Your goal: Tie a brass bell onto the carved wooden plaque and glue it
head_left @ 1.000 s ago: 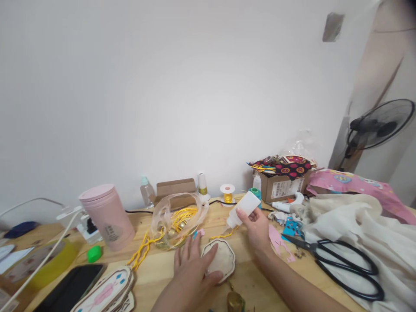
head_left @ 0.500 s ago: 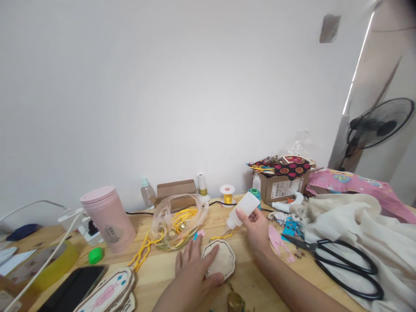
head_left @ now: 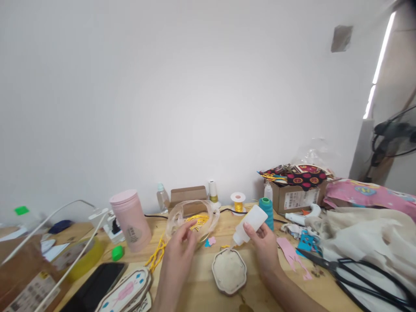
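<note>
My right hand [head_left: 264, 247] grips a white squeeze bottle [head_left: 252, 223], tilted with its nozzle down at the top edge of a scalloped, cream-faced plaque [head_left: 229, 271]. That plaque lies flat on the wooden table. My left hand [head_left: 182, 247] is raised to the left of it, in front of a clear plastic bag [head_left: 212, 216] of yellow cord; its fingers are curled loosely, and nothing shows between them. Small pink and blue cut-outs [head_left: 210, 242] lie between my hands.
A pink tumbler [head_left: 131, 221], black phone [head_left: 94, 288] and stacked decorated plaques [head_left: 125, 290] are at left. Thread spools [head_left: 266, 212] stand behind. Large black scissors [head_left: 344, 268], pale cloth [head_left: 364, 229] and a filled cardboard box [head_left: 295, 197] are at right.
My left hand has lifted off the plaque and moved up and left towards the bag. The bottle's nozzle is now at the plaque's top edge. The whole view has shifted left.
</note>
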`<action>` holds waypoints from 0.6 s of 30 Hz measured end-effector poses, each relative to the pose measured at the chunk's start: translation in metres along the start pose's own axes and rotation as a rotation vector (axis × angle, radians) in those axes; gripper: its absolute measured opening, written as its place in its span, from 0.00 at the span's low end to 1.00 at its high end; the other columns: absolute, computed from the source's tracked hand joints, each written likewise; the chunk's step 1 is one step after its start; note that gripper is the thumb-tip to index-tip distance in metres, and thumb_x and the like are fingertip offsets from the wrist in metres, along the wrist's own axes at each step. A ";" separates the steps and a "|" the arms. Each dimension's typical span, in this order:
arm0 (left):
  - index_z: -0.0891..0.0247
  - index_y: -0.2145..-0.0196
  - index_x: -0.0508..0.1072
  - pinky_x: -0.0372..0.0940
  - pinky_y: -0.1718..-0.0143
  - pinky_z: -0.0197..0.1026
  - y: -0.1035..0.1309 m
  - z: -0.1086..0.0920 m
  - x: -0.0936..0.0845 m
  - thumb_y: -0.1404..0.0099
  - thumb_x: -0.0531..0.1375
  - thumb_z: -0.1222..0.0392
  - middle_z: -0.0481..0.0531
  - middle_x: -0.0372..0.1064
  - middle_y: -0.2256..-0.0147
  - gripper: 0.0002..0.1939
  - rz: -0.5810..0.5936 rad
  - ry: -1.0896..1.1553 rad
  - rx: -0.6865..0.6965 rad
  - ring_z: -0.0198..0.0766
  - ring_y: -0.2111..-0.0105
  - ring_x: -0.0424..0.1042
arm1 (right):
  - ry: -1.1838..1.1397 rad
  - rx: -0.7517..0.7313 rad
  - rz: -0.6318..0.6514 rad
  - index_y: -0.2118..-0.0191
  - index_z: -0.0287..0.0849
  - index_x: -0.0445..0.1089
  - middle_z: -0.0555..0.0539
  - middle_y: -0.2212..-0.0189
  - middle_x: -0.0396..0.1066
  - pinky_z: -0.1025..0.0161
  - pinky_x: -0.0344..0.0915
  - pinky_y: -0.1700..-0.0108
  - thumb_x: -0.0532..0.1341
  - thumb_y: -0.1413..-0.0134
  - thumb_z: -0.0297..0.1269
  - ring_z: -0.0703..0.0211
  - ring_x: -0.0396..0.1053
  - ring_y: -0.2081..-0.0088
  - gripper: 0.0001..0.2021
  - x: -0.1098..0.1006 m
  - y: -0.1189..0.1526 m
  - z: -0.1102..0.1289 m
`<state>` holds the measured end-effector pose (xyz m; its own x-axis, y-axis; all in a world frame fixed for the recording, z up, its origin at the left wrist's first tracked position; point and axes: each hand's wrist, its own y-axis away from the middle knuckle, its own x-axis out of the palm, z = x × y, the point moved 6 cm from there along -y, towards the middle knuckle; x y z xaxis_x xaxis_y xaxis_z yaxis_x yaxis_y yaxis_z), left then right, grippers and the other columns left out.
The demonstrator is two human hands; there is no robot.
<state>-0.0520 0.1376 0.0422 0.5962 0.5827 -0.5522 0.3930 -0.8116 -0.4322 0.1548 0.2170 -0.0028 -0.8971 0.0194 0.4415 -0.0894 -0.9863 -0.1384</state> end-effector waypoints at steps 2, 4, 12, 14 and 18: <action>0.64 0.56 0.64 0.62 0.69 0.37 -0.012 0.013 -0.016 0.44 0.49 0.53 0.49 0.66 0.73 0.20 -0.070 0.045 -0.042 0.37 0.71 0.68 | 0.003 0.005 -0.008 0.66 0.36 0.66 0.44 0.69 0.73 0.60 0.66 0.67 0.65 0.68 0.40 0.52 0.69 0.67 0.19 -0.001 0.000 -0.001; 0.66 0.56 0.65 0.62 0.69 0.36 -0.028 0.025 -0.029 0.45 0.51 0.52 0.50 0.68 0.71 0.21 -0.106 0.032 -0.057 0.36 0.71 0.68 | 0.005 0.007 -0.014 0.67 0.37 0.67 0.44 0.69 0.73 0.60 0.66 0.67 0.65 0.68 0.40 0.52 0.69 0.67 0.19 -0.001 0.000 -0.001; 0.64 0.73 0.73 0.59 0.73 0.35 -0.077 0.048 -0.015 0.52 0.59 0.59 0.50 0.73 0.75 0.08 0.092 -0.336 -0.153 0.38 0.74 0.70 | 0.019 -0.004 -0.018 0.67 0.37 0.67 0.45 0.71 0.73 0.60 0.67 0.68 0.66 0.70 0.40 0.51 0.70 0.68 0.19 -0.001 -0.002 -0.002; 0.63 0.74 0.73 0.57 0.75 0.34 -0.077 0.051 -0.004 0.52 0.59 0.61 0.50 0.73 0.76 0.06 0.155 -0.421 -0.145 0.37 0.74 0.69 | 0.016 -0.006 -0.016 0.67 0.37 0.67 0.45 0.71 0.73 0.59 0.67 0.67 0.66 0.70 0.41 0.51 0.70 0.68 0.19 -0.001 -0.003 -0.003; 0.63 0.75 0.72 0.55 0.73 0.35 -0.077 0.058 0.008 0.48 0.54 0.63 0.51 0.72 0.74 0.07 0.236 -0.590 -0.108 0.38 0.71 0.69 | -0.001 0.017 -0.020 0.66 0.37 0.66 0.45 0.70 0.73 0.59 0.66 0.66 0.66 0.69 0.41 0.52 0.70 0.67 0.20 -0.002 -0.004 -0.005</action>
<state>-0.1183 0.2075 0.0298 0.2022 0.2871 -0.9363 0.3847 -0.9025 -0.1936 0.1550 0.2220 -0.0073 -0.8947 0.0393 0.4450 -0.1000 -0.9884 -0.1139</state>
